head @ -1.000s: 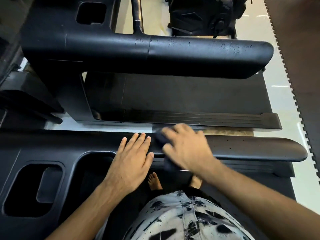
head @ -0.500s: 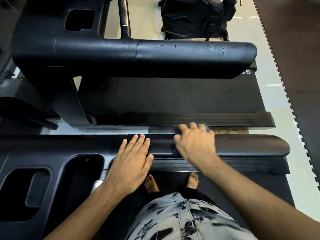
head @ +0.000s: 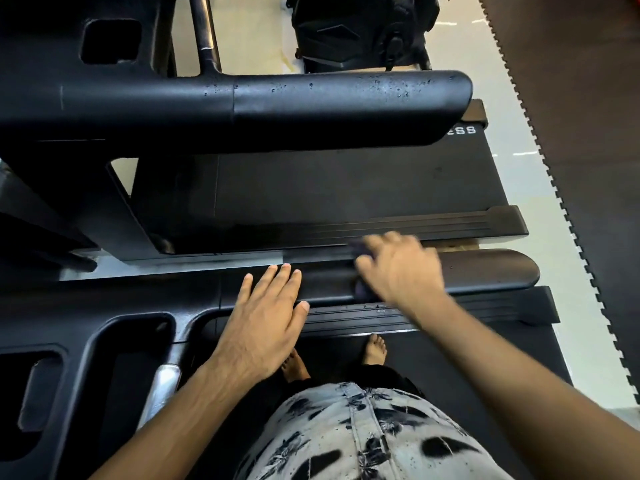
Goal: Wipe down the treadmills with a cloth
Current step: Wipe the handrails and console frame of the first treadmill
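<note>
I stand on a black treadmill and look down at its right handrail (head: 485, 271). My right hand (head: 398, 268) is blurred with motion and grips a dark cloth (head: 360, 289) over the rail; only small bits of cloth show under the fingers. My left hand (head: 266, 317) lies flat with straight fingers on the same rail, to the left of the cloth. A second treadmill stands beyond, its handrail (head: 346, 109) speckled with droplets and its belt (head: 346, 188) below.
The console tray (head: 104, 375) with deep pockets is at the lower left. Pale floor (head: 540, 209) and a brown interlocking mat (head: 595, 133) lie to the right. Another black machine (head: 360, 29) stands at the top. My bare feet (head: 374, 351) are on the belt.
My right hand has slid the cloth to the right along the handrail. My left hand has stayed flat in the same place.
</note>
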